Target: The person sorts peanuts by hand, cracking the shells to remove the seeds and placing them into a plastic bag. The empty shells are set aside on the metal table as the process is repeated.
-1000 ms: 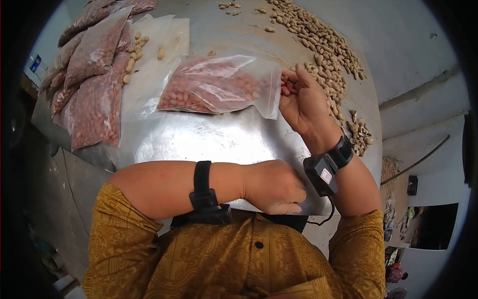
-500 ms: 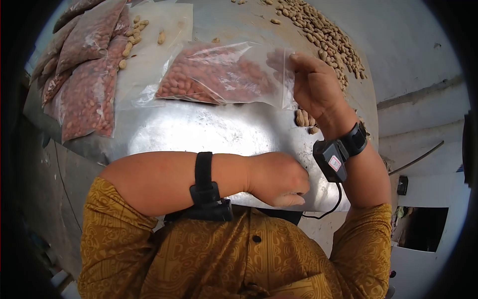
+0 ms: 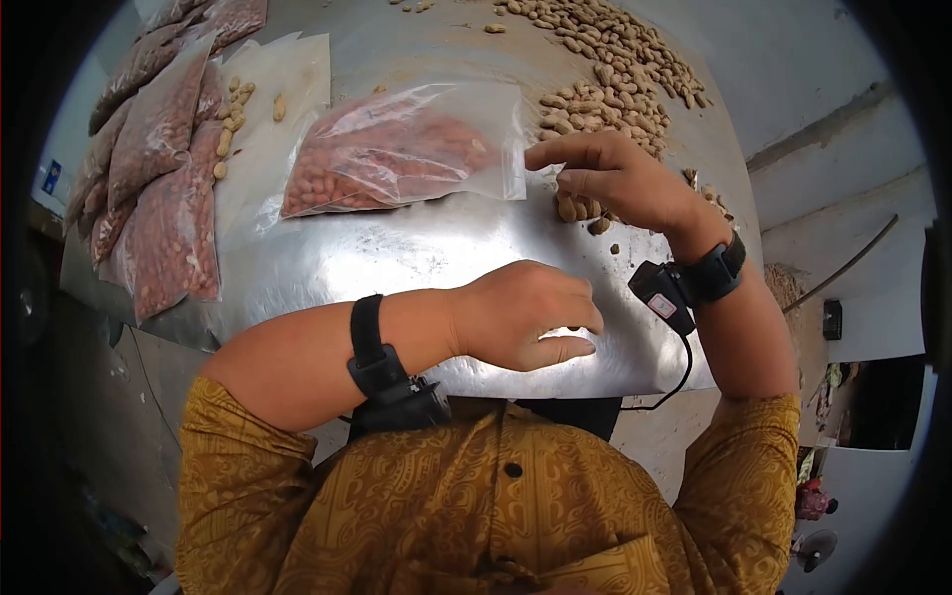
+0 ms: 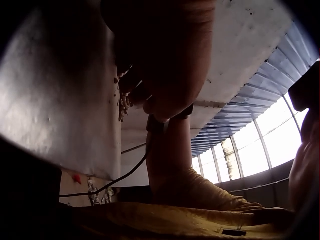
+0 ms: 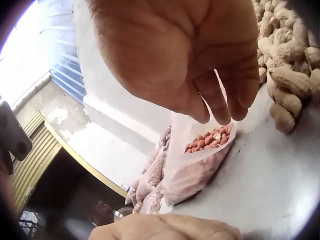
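Note:
A clear zip-lock bag (image 3: pixel 392 164) of red peanut kernels lies on the metal table (image 3: pixel 416 263), its mouth toward my right hand. My right hand (image 3: pixel 630 183) is just right of that mouth, its index finger reaching toward the bag's edge and nothing visible in its grasp. In the right wrist view, its fingertips hang over the parted mouth, where kernels (image 5: pixel 207 141) show inside. My left hand (image 3: pixel 526 315) hovers near the table's front edge, fingers loosely bent, thumb apart, holding nothing visible. From the left wrist view, that hand is mostly dark.
Several filled peanut bags (image 3: pixel 164 169) are stacked at the left. Beside them, flat bags (image 3: pixel 293 74) carry some unshelled peanuts (image 3: pixel 233 114). A large pile of unshelled peanuts (image 3: pixel 615 89) spreads along the right back, with a few (image 3: pixel 575 206) below my right hand.
My right hand has come out of the bag's mouth and turned palm down beside it; the kernels seen by its fingers are gone from view. The left thumb has spread from the fingers.

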Demonstrator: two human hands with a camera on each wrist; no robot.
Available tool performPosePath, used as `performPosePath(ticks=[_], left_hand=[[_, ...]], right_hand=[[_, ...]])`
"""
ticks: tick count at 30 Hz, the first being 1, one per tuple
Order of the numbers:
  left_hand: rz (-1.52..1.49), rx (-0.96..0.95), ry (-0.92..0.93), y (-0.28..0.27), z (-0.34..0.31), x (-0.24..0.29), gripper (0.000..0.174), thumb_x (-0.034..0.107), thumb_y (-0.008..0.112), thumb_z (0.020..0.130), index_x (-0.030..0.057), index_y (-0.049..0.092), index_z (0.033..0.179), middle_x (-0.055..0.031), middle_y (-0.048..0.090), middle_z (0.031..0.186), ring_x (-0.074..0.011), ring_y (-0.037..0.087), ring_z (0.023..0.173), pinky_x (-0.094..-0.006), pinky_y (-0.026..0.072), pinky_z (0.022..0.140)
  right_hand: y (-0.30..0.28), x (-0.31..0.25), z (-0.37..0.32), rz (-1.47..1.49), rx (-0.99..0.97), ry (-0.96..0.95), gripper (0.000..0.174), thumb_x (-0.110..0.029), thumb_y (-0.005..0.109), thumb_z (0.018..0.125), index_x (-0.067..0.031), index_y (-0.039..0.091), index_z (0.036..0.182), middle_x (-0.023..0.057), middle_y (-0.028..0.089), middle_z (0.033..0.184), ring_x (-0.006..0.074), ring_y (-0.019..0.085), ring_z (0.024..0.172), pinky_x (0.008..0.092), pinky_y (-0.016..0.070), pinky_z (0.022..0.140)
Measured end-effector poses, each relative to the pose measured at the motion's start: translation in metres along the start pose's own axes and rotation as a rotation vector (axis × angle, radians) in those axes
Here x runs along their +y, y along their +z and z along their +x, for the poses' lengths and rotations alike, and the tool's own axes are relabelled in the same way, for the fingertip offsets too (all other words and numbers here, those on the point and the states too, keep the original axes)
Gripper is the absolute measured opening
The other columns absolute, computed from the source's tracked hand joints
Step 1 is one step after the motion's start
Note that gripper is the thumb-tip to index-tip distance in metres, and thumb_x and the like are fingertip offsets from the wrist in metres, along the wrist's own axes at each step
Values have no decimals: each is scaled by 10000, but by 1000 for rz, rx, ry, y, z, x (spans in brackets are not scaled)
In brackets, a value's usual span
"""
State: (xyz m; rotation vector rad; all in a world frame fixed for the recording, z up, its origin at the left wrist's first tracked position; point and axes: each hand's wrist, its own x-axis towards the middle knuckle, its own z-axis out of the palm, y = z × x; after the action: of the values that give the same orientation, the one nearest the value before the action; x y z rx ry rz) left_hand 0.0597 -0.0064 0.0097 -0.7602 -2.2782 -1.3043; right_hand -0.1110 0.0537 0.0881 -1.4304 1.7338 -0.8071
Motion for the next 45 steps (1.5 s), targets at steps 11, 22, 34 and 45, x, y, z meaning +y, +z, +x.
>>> performPosePath(ticks=[11, 22, 34, 45], left_hand=[[34, 28, -190, -7, 7, 0, 216, 141, 625, 785, 29, 627, 970, -78, 593, 781, -169, 562, 656, -274, 455, 599], [-501, 588, -513, -9, 45, -1, 226, 130, 491, 911, 9, 577, 1081, -28, 564, 826, -73, 474, 639, -200, 406, 587], [-433, 656, -500, 11, 52, -28, 277, 126, 504, 901, 21, 533, 1155, -21, 558, 897, -68, 477, 682, -196, 408, 625], [-351, 631, -497, 15, 51, -28, 285, 121, 510, 896, 28, 537, 1164, -9, 555, 885, -61, 479, 682, -190, 410, 625]], right_hand=[[-18, 31, -61, -345, 438, 5, 178, -104, 619, 772, -25, 649, 929, 53, 623, 830, 96, 531, 682, 243, 423, 606], [21, 54, -39, -860, 626, -217, 147, -187, 585, 721, -58, 648, 755, 82, 558, 868, 272, 507, 900, 369, 449, 764], [16, 63, -47, -718, 523, -405, 88, -118, 595, 686, -45, 622, 728, 97, 579, 802, 289, 540, 809, 381, 452, 724], [16, 66, -57, -819, 399, -124, 102, -109, 590, 661, -42, 631, 726, 108, 600, 756, 309, 558, 794, 393, 458, 703]])
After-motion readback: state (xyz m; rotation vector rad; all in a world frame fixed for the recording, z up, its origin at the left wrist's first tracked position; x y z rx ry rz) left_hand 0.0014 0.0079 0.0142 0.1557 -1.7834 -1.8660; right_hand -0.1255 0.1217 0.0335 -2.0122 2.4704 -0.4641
